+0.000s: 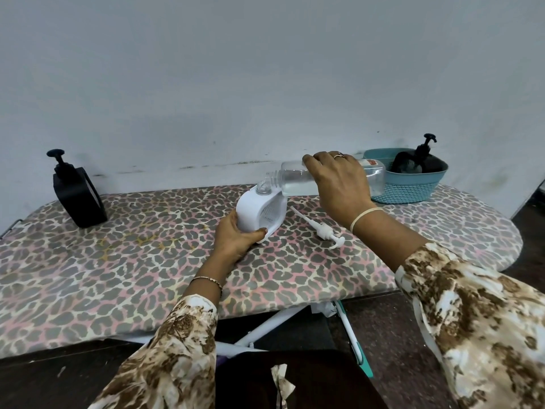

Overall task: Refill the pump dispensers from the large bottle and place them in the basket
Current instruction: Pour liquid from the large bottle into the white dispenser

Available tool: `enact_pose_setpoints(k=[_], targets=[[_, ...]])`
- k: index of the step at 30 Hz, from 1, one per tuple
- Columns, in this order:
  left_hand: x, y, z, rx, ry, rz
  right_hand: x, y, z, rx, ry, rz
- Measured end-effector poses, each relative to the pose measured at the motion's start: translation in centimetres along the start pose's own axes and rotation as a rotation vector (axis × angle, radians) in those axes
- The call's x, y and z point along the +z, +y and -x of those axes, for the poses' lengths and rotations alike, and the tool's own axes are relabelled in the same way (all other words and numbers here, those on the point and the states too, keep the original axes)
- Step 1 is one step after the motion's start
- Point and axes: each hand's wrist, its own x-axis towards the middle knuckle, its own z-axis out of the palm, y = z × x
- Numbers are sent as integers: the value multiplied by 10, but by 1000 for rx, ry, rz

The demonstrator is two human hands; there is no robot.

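My left hand (236,236) grips the base of a white dispenser (256,209) that stands tilted on the board with its neck open. My right hand (339,181) holds the large clear bottle (298,180) almost level, its open mouth right above the white dispenser's neck. The white pump head (320,228) lies loose on the board just right of the dispenser. A black pump dispenser (78,196) stands at the far left. Another black dispenser (421,160) sits inside the teal basket (410,187) at the back right.
Everything rests on an ironing board (147,261) with a leopard-print cover, set against a pale wall. The board's white legs (265,326) and a dark floor show below its front edge.
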Motion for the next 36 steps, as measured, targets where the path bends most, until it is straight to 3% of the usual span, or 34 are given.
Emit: enact_pose_setpoints(k=[36], targets=[[-2,0,-4,4,-14,-19,-3,1,-1,-17,1,15]])
